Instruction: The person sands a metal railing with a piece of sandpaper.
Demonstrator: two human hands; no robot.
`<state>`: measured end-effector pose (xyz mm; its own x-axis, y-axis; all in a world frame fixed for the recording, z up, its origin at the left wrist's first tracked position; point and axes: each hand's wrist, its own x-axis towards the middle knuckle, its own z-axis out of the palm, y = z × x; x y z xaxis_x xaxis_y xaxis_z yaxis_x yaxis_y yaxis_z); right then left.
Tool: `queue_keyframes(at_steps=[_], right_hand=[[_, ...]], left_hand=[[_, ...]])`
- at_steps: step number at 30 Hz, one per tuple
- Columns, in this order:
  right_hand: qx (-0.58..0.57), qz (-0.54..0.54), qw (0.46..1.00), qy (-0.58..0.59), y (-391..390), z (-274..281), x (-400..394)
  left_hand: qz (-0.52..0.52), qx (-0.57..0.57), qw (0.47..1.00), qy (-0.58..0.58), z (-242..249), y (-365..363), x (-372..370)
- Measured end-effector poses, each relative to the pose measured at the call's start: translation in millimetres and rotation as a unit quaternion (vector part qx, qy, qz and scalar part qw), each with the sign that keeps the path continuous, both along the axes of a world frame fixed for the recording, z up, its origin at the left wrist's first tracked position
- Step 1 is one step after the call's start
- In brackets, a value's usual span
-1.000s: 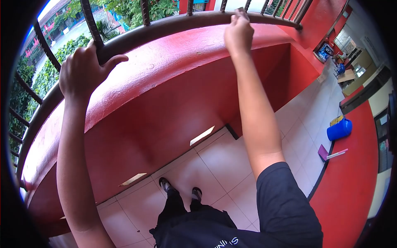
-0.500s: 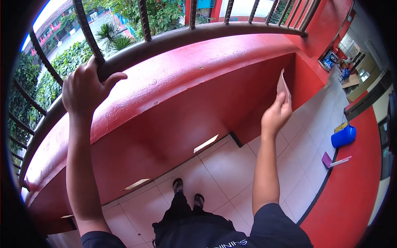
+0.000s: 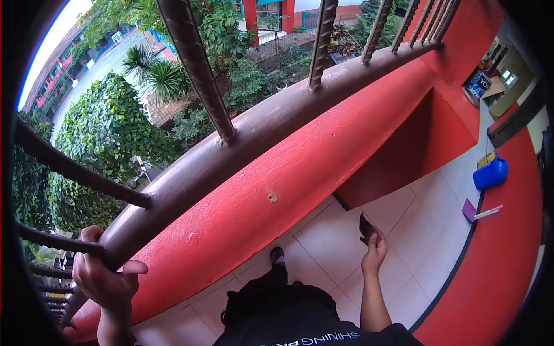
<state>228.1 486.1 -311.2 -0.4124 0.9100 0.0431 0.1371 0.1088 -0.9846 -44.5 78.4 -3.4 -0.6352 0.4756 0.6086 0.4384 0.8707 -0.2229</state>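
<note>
My left hand (image 3: 107, 279) is wrapped round the thick brown metal rail (image 3: 190, 173) at the lower left, its thumb on the inner side. My right hand (image 3: 374, 254) hangs over the floor, closed on a thin flat sheet (image 3: 367, 228). The side of the sheet that shows now is dark; its material is too small to make out. Under the rail runs a glossy red ledge (image 3: 277, 179) with a chipped pale spot.
Twisted metal bars (image 3: 199, 63) rise from the rail, with bushes (image 3: 109, 127) beyond. To the right, a blue container (image 3: 490, 173) and a purple dustpan (image 3: 469, 211) sit by a curved red surface (image 3: 490, 282). White tiles (image 3: 323, 248) cover the floor.
The view has leaned closer to the rail and over the ledge. My right hand with the sheet is lower in view, and the sheet has turned from its pale side to its dark side.
</note>
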Motion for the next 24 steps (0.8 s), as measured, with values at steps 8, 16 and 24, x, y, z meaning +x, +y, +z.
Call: queue_keyframes(at_steps=[8,16,24], right_hand=[[0.385,0.467,0.76,0.236,-16.8,247.9,-113.4],[0.565,0.464,0.681,0.037,49.6,247.5,-170.2],[0.507,-0.095,0.856,0.002,210.8,171.8,-33.9]], left_hand=[[-0.023,0.017,1.0,0.003,4.7,10.2,1.3],[-0.009,0.009,0.999,0.036,-1.5,9.8,-1.5],[0.029,0.023,0.998,0.045,6.0,21.8,7.2]])
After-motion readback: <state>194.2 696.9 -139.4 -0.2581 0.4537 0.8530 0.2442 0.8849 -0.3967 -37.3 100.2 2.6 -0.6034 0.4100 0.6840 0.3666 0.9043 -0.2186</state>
